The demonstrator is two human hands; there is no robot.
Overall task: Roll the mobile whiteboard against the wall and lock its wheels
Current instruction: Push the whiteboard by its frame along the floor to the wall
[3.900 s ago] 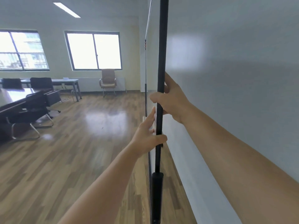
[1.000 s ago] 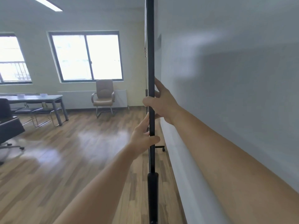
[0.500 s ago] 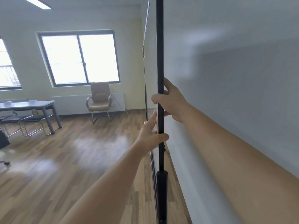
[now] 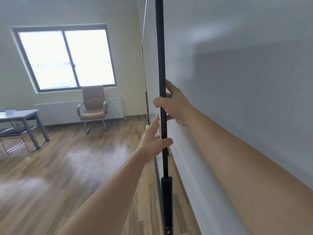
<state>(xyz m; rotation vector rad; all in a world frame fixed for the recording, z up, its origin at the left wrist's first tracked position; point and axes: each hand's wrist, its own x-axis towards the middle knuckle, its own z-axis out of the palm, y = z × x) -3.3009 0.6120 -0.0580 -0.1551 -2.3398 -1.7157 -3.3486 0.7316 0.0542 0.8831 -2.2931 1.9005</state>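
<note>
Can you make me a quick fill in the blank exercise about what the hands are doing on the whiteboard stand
1. Both hands grip the black ____ of the whiteboard frame.
2. The right hand holds the frame ____ the left hand.
3. Under the window stands a brown ____.
4. The floor is made of ____.

Missing words: pole; above; chair; wood

Open floor [image 4: 67, 167] left; wall [image 4: 245, 99] just beside whiteboard post [image 4: 160, 48].
</note>
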